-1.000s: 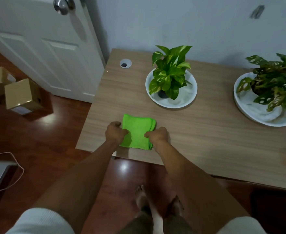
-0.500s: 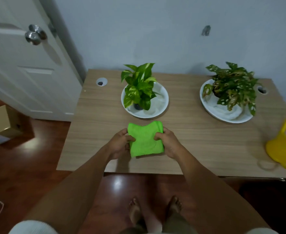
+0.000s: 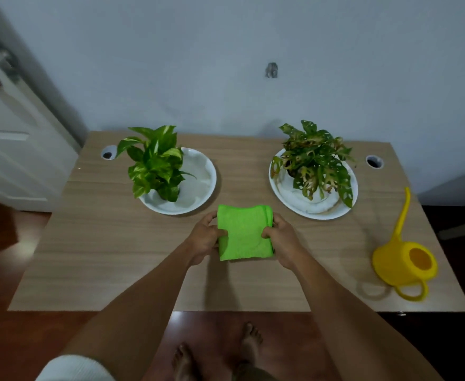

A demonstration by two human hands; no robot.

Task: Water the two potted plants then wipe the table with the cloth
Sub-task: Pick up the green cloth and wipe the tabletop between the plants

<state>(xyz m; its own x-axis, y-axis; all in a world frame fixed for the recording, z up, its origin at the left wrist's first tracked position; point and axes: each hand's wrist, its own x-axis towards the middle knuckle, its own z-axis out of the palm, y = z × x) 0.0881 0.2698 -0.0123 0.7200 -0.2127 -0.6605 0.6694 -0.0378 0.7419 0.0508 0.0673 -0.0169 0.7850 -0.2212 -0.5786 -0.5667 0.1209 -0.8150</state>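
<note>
A folded bright green cloth (image 3: 243, 232) is held over the middle of the wooden table (image 3: 116, 257). My left hand (image 3: 202, 240) grips its left edge and my right hand (image 3: 282, 239) grips its right edge. Behind the cloth to the left stands a green pothos plant (image 3: 154, 163) in a white dish (image 3: 198, 188). To the right stands a spotted-leaf plant (image 3: 315, 160) in another white dish (image 3: 319, 210). A yellow watering can (image 3: 403, 259) sits at the table's right side, spout pointing back.
A white door (image 3: 14, 149) is at the left, and a blue-grey wall runs behind the table. Cable holes (image 3: 107, 154) (image 3: 374, 161) sit at the back corners of the table. My bare feet (image 3: 217, 353) stand on the red-brown floor.
Both hands have carried the cloth from the front-left part of the table toward its middle and raised it slightly. The view has swung right, bringing the second plant and the watering can fully in.
</note>
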